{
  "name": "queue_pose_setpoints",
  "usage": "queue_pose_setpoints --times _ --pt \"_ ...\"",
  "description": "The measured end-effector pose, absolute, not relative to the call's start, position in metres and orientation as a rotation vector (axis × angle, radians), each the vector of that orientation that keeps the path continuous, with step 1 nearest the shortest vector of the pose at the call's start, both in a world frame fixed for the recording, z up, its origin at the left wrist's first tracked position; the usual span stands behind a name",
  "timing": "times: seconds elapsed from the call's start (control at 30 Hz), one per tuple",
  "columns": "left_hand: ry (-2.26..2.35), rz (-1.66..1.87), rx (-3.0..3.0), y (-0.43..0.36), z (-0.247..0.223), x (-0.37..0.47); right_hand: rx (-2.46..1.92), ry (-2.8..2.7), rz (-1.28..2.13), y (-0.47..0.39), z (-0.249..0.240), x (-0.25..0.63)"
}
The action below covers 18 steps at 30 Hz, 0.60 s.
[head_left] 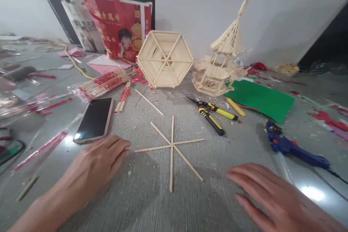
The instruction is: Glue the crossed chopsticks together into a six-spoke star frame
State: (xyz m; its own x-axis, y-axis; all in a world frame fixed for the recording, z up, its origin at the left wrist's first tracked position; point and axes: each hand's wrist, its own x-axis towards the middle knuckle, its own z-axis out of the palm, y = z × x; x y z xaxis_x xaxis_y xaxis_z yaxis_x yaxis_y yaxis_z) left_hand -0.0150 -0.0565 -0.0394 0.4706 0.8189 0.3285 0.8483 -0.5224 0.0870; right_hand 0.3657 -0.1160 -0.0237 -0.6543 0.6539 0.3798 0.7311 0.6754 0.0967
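A six-armed star of thin wooden sticks (172, 166) lies flat on the grey surface between my hands, its arms crossing at the middle. Just left of it rests my left hand (102, 161), fingers loosely bent with nothing seen in them; its thumb is hidden. My right hand (261, 192) is to the lower right of the star, slightly blurred, thumb apart from the fingers and holding nothing. Neither hand touches the star. Behind it lies a loose stick (149, 102). Further back are a hexagonal stick panel (165, 70) and a small stick pavilion (227, 54) with a pointed roof.
Yellow-and-black cutters (214, 112) and a blue glue gun (296, 148) lie to the right, near a green sheet (261, 98). At left are a phone (95, 119), packaged chopsticks (102, 83) and a red bag (116, 25). Scraps litter the surface.
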Motion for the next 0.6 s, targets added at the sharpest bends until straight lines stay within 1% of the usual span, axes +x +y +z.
queue_pose_setpoints --times 0.2,0.4,0.47,0.53,0.6 --pt "-1.428 -0.492 -2.592 -0.057 -0.038 -0.014 -1.286 -2.456 -0.317 -0.117 -0.037 0.397" --pt "-1.422 -0.514 -2.577 -0.055 -0.036 -0.016 -1.305 -2.479 -0.229 -0.118 -0.035 0.394" --pt "-1.444 -0.503 -2.573 -0.055 -0.036 -0.017 -1.267 -2.482 -0.278 -0.111 -0.031 0.397" --pt "-1.466 -0.491 -2.57 -0.055 -0.036 -0.018 -1.258 -2.448 -0.399 -0.097 -0.025 0.412" --pt "-1.483 -0.491 -2.569 -0.055 -0.036 -0.018 -1.385 -2.372 -0.536 -0.079 -0.019 0.438"
